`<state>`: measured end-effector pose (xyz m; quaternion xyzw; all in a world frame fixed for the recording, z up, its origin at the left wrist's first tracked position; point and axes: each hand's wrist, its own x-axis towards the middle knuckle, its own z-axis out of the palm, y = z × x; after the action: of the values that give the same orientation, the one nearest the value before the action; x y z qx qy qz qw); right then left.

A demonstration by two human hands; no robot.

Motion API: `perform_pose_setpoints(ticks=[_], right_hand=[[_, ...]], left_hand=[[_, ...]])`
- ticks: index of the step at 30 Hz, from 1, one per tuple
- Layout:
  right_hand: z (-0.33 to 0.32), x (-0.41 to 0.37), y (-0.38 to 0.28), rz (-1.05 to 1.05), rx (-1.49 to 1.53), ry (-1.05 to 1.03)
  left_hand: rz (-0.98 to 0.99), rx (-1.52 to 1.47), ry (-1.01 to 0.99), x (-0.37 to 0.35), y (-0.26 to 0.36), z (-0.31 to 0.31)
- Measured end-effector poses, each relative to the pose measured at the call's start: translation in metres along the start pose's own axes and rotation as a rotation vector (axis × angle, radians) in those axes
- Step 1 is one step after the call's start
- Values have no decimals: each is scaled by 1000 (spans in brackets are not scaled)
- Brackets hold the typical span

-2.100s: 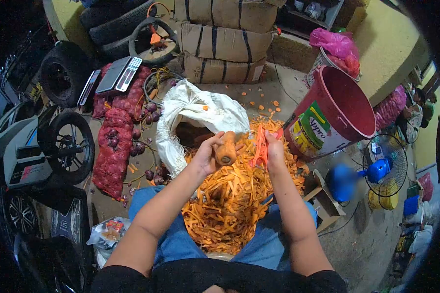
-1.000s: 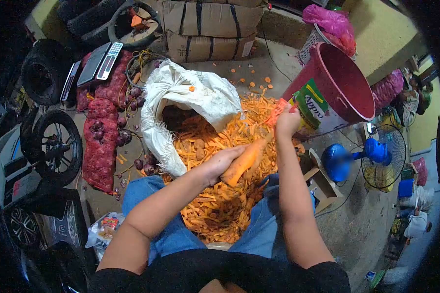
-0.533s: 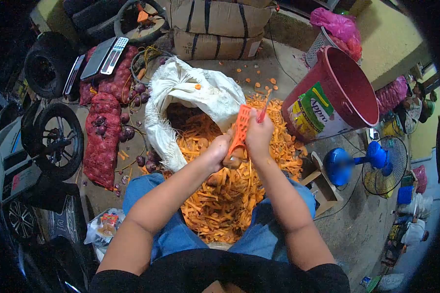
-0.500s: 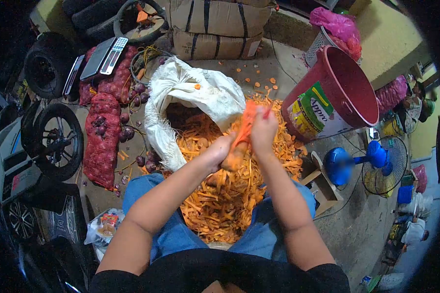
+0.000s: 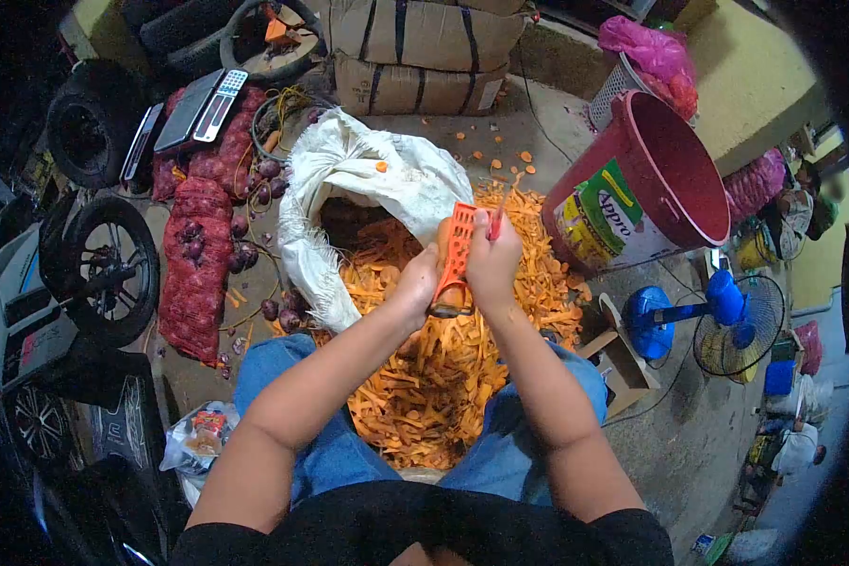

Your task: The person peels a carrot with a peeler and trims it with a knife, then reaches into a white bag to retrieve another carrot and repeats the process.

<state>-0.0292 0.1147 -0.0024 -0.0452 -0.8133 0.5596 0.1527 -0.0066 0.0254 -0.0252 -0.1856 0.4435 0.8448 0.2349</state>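
An orange peeler with slots in its body lies between my two hands, over a heap of orange peelings. My left hand is wrapped round a carrot, which shows only in part behind the peeler. My right hand is closed on the peeler's side, and a thin red piece sticks up by its fingers. Just beyond the hands, a white sack lies open on the heap, with a carrot slice on its cloth.
A large red bucket leans at the right, near a blue fan and a cardboard box. Net bags of onions, a scale and wheels are at the left. Wrapped cartons stand behind.
The peeler, tilted and blurred before, now stands more upright with its face showing. My right hand has moved slightly toward me and to the left.
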Motion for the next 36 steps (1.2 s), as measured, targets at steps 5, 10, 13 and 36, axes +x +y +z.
perform_pose_setpoints(ticks=[5,10,13,36], right_hand=[[-31,62,44,-41,-169,399],[-61,74,38,376,158,482],[-32,39,-2,213,302,295],[-8,5,12,-53,107,66]], left_hand=[[-43,429,-206,-20,-17,4],[-70,149,-250,-22,3,6],[-162,-83,-238,5,0,-12],[-147,-78,-126,6,-2,3]])
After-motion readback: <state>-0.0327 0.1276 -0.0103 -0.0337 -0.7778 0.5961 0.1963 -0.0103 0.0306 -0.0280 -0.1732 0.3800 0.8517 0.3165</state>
